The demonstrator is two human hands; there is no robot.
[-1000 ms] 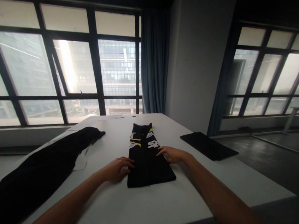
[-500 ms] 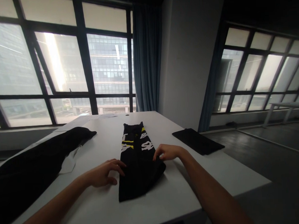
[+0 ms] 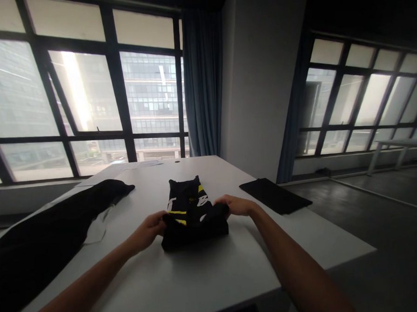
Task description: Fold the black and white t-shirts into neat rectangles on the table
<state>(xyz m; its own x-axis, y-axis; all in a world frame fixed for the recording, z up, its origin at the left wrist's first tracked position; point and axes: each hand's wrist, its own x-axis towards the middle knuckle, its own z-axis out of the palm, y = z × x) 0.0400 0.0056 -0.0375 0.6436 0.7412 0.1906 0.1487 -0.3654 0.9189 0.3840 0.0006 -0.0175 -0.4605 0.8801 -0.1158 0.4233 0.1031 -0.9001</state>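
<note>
A black garment [image 3: 195, 233] with white letters and yellow stripes lies on the white table in front of me, its near end lifted and bent back over the printed part. My left hand [image 3: 151, 231] pinches the left edge of that raised fold. On the opposite side my right hand [image 3: 235, 205] grips the fold's right edge. Both hands are closed on the cloth, and some fingertips are hidden behind it. Which kind of garment it is, I cannot tell.
To the left a larger black garment [image 3: 48, 234] is spread out, with a white piece [image 3: 96, 225] beside it. A flat folded black cloth [image 3: 275, 195] lies at the table's right. Papers [image 3: 146, 164] rest at the far end of the white table [image 3: 215, 279]. Windows and a curtain [image 3: 204, 81] stand behind.
Both hands have taken hold of the near end of the garment and raised it away from me, doubling it over. The garment now looks shorter, and its lower white letters are covered.
</note>
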